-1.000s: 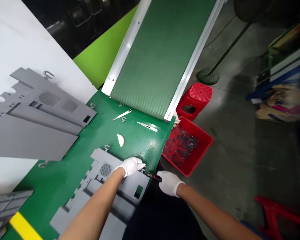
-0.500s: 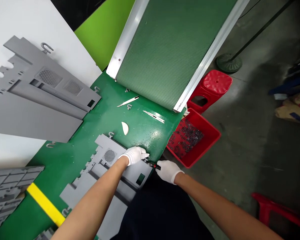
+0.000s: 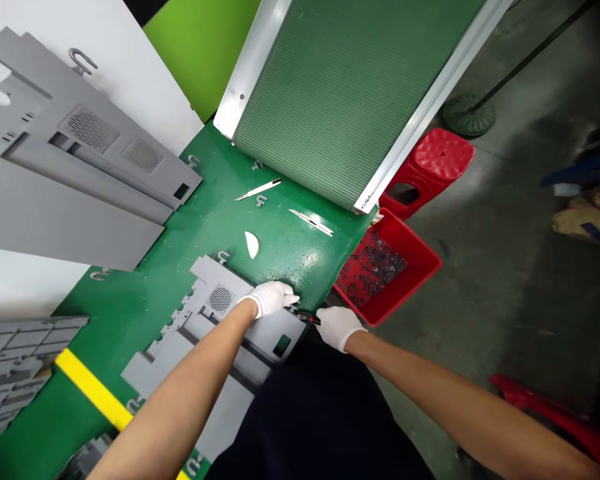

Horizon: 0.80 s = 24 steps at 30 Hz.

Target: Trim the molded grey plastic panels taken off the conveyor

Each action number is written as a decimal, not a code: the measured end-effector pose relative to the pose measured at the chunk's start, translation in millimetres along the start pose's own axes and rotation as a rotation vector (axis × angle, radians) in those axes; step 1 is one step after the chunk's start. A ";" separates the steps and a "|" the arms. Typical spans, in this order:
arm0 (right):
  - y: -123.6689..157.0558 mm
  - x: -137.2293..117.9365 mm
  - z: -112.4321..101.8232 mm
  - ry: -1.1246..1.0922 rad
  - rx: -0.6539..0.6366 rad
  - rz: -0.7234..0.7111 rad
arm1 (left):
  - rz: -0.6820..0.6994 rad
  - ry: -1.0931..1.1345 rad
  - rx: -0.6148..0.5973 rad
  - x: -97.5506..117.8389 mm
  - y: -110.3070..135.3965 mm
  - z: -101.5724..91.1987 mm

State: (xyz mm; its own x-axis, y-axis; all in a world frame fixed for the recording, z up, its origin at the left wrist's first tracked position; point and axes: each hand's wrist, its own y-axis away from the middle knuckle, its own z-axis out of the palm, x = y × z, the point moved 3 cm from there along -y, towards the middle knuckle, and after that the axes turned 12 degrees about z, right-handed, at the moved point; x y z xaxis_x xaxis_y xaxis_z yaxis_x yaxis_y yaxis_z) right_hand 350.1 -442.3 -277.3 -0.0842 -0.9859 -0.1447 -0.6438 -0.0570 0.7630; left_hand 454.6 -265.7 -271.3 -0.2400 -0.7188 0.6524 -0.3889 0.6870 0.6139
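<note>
Left hand [image 3: 271, 299] pressed on a grey moulded panel [image 3: 263, 340] lying on the green surface [image 3: 130, 320], fingers [image 3: 285, 293] together! Right hand [image 3: 337, 328] had its fingers [image 3: 325, 317] clamped on a black-and-red craft knife [image 3: 307, 319], right at the panel's corner. Two slim blades [image 3: 257, 190] and a pale offcut [image 3: 252, 244] lay beyond, under the conveyor belt [image 3: 310, 100], a red tub [image 3: 410, 237] of scraps just beside!
</note>
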 end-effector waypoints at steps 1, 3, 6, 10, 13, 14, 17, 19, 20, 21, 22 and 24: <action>0.9 -0.2 0.7 -0.013 0.000 0.002 | 0.017 0.020 -0.007 -0.1 0.5 -0.4; 2.8 -1.2 1.9 -0.047 -0.001 0.004 | 0.055 0.065 -0.028 -0.4 1.7 -1.2; 3.3 -3.9 2.9 -0.071 0.005 0.015 | 0.085 0.089 -0.059 -1.2 3.4 -3.1; 1.0 -8.9 3.5 -0.055 0.024 0.023 | 0.081 0.083 -0.060 -1.6 3.7 -5.0; -0.2 -11.4 4.9 -0.017 0.037 0.019 | 0.086 0.090 -0.052 -1.2 2.1 -4.5; -0.8 -11.6 5.1 -0.002 0.039 0.017 | 0.090 0.093 -0.052 -1.5 1.5 -4.2; -4.3 -9.6 2.1 0.026 0.040 0.005 | 0.097 0.113 -0.042 -5.4 1.2 -4.6; -7.4 -6.5 -3.4 0.033 0.036 -0.019 | 0.100 0.180 0.005 -10.2 3.4 -6.4; -8.7 -4.4 -6.9 0.033 0.037 -0.032 | 0.096 0.220 0.038 -12.4 5.2 -7.6; -9.4 -2.0 -10.5 0.033 0.044 -0.043 | 0.088 0.256 0.072 -13.7 7.1 -8.7; -9.5 0.8 -13.9 0.026 0.056 -0.042 | 0.076 0.284 0.108 -13.3 8.7 -9.8; -7.1 7.8 -17.4 -0.039 0.066 0.005 | 0.055 0.314 0.191 -4.9 9.8 -12.6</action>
State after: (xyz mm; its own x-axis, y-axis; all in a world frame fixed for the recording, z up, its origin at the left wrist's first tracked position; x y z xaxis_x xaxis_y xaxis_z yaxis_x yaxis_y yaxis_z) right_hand 367.2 -452.4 -272.9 -0.1157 -0.9792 -0.1665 -0.6919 -0.0408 0.7208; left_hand 463.3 -254.1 -262.9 0.0081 -0.5936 0.8047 -0.5490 0.6700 0.4997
